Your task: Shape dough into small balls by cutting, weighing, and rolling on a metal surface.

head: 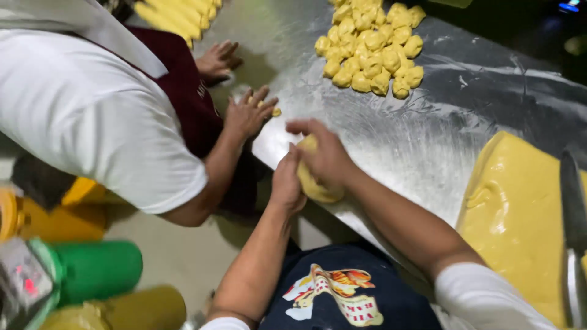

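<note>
Both my hands hold one lump of yellow dough over the near edge of a steel table. My left hand grips the lump from the left side, and my right hand wraps over its top. A heap of small yellow dough pieces lies farther back on the table. At the right, a big slab of yellow dough rests on the table with a knife lying across it.
A co-worker in a white shirt and dark apron leans in at the left, pressing a small dough piece with a hand. Rolled dough logs lie at the top left. A green cylinder and yellow containers stand below the table.
</note>
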